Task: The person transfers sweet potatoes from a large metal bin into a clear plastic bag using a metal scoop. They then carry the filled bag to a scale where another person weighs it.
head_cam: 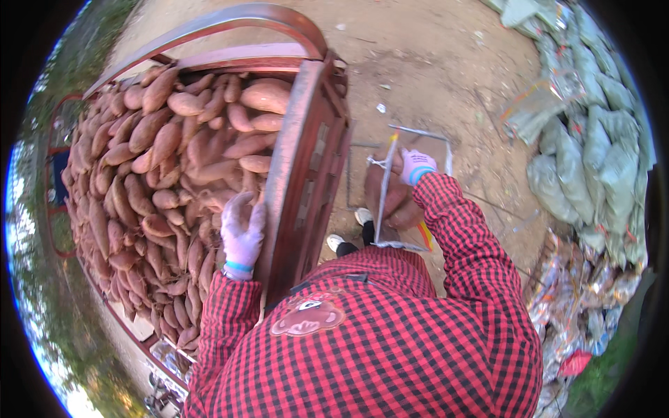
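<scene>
My left hand (242, 235), in a pale glove, is over the heap of sweet potatoes (157, 141), close against the cart's side board (292, 172). Its thumb and fingers are apart, and nothing shows between them. To the right of the cart, a clear plastic bag (388, 198) hangs on a rectangular metal frame (449, 154), with several sweet potatoes (405, 209) inside. My right hand (417, 163), also gloved, is at the bag's mouth with its fingers around a sweet potato (397, 163). The glove partly hides that one.
A curved metal rail (219, 25) arches over the cart's far end. Filled grey-green sacks (567, 172) are piled on the right, with crumpled clear plastic bags (580, 292) below them. Thin metal rods (496, 209) lie on the dirt ground (428, 78). My white shoes (335, 242) stand beside the cart.
</scene>
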The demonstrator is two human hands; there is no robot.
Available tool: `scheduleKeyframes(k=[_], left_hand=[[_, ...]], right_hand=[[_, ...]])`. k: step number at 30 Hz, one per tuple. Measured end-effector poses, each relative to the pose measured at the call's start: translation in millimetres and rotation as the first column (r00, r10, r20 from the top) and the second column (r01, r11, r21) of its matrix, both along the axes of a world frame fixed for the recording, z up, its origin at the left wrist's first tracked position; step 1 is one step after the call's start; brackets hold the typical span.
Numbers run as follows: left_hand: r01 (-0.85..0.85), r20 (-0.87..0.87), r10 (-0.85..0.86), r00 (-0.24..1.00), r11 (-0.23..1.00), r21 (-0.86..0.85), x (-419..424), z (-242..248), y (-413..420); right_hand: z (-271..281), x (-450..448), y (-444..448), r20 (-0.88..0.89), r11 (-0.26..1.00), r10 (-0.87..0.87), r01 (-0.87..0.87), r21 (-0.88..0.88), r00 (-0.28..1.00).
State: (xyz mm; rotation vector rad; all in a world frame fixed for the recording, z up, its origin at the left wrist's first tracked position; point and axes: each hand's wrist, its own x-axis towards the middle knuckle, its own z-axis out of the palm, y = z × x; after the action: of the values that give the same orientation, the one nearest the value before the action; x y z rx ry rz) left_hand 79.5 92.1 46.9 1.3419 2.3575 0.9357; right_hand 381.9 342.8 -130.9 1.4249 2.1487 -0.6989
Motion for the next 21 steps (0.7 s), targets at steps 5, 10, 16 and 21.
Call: scheduleKeyframes(k=[5,10,16,21], left_hand=[[0.184,-0.307,-0.163,0.938,0.982,0.042,-38,-7,38],[0.313,-0.47,-0.315,0.825,0.946,-0.083,-68,-16,113],[0.258,-0.593,-0.415,0.69,0.906,-0.334,-81,-47,190],[0.275,-0.522,-0.621,0.585,0.757,-0.593,-103,-75,232]], right_hand=[[-23,8,-16,-0.049,0.784,0.293,-0.211,0.584,0.955],[-35,-7,0,0.185,0.978,0.113,-0.143,0.154,0.976],[36,-4,6,-0.005,0.996,0.088,-0.088,-0.025,0.996],[0,6,-12,-0.139,0.997,0.025,-0.035,-0.068,0.99]])
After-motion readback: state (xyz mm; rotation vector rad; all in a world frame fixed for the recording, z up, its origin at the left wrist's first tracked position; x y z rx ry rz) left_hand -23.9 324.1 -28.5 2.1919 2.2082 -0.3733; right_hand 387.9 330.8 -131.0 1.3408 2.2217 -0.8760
